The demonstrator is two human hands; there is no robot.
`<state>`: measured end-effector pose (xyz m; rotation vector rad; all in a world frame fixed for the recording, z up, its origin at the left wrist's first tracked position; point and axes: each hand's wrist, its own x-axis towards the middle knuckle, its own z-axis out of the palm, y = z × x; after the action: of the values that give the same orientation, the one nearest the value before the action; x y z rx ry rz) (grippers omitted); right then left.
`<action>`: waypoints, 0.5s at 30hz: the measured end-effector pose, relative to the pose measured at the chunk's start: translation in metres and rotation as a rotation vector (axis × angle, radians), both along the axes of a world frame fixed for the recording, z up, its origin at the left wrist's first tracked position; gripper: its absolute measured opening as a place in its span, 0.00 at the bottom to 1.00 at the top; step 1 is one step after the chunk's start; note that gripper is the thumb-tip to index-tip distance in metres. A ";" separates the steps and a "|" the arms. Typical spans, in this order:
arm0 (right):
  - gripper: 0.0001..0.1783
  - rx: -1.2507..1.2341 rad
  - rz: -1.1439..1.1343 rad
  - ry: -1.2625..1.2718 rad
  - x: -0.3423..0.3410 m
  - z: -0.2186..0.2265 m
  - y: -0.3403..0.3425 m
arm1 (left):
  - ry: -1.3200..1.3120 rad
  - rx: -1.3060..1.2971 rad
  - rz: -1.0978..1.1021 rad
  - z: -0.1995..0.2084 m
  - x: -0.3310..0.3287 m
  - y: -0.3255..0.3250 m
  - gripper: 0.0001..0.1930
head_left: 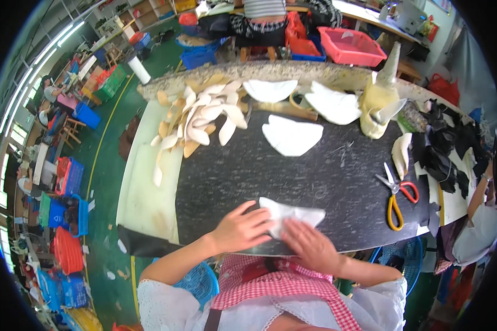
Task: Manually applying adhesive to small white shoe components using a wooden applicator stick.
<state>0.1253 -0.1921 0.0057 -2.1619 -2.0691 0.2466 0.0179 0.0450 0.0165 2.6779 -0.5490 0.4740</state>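
Note:
A white curved, cup-like piece (299,212) lies near the front edge of the dark work surface (232,182). My left hand (242,227) rests at its left end, fingers stretched and slightly apart, fingertips touching it. My right hand (310,246) lies flat over its lower middle, fingers extended and covering part of it. Farther back are three similar white pieces: one in the middle (292,135), one behind it (270,90) and one to the right (332,103). Scissors with a red and a yellow handle (394,193) lie open at the right.
Back left, a heap of beige and tan leaf-shaped pieces (204,113) spreads over a pale board (149,182). A yellowish pot with cone-shaped tips (374,107) stands back right, near black scraps (444,149). Blue baskets (199,281) sit below the table edge. Other people work nearby.

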 end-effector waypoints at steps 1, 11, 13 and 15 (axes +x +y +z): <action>0.38 0.099 0.097 0.045 0.001 -0.008 -0.013 | -0.015 -0.130 0.157 0.002 0.003 0.013 0.12; 0.17 0.662 -0.379 -0.312 0.217 0.042 0.047 | 0.011 -0.255 0.369 -0.016 -0.011 0.027 0.08; 0.19 0.622 -0.325 -0.144 0.209 0.027 0.066 | 0.072 -0.203 0.327 -0.015 -0.018 0.015 0.11; 0.26 0.480 -0.139 -0.095 0.181 0.014 0.083 | 0.133 -0.205 0.289 -0.016 -0.030 0.014 0.14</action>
<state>0.3067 -0.1087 0.0200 -2.0281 -1.7752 -0.3399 -0.0119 0.0589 0.0008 2.5740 -0.0689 0.4005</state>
